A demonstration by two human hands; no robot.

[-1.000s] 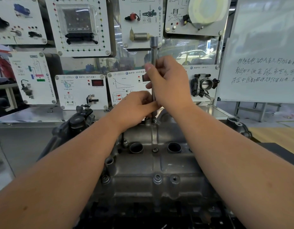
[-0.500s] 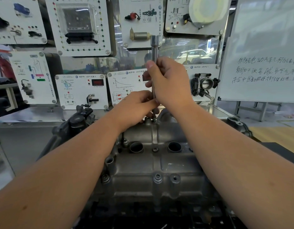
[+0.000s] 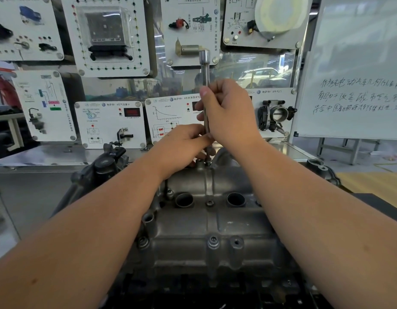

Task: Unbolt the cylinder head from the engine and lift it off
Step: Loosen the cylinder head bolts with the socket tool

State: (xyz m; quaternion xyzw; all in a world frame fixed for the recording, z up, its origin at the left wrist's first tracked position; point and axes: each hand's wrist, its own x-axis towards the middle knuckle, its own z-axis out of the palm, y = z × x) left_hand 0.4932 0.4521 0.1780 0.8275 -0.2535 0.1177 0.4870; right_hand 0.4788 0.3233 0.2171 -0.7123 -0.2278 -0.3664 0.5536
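Observation:
A grey cast cylinder head (image 3: 193,237) fills the lower middle of the head view, with two open round wells and several bolts on top. A long steel socket extension (image 3: 204,63) stands upright on a bolt (image 3: 207,162) at the head's far edge. My right hand (image 3: 228,112) grips the shaft at mid height, thumb up along it. My left hand (image 3: 182,146) pinches the shaft lower down, just above the bolt. A bolt (image 3: 209,202) sits between the wells and another bolt (image 3: 213,240) sits near the front.
Behind the engine stands a wall of white training panels (image 3: 110,121) with sensors and a throttle body (image 3: 275,115). A whiteboard (image 3: 358,70) with handwriting stands at the right. A metal bench top (image 3: 37,152) runs behind the engine; a black engine part (image 3: 106,163) sits left.
The extension and my right hand have shifted slightly; the fingers have re-gripped around the shaft, as in turning it. My left hand stays low on the shaft.

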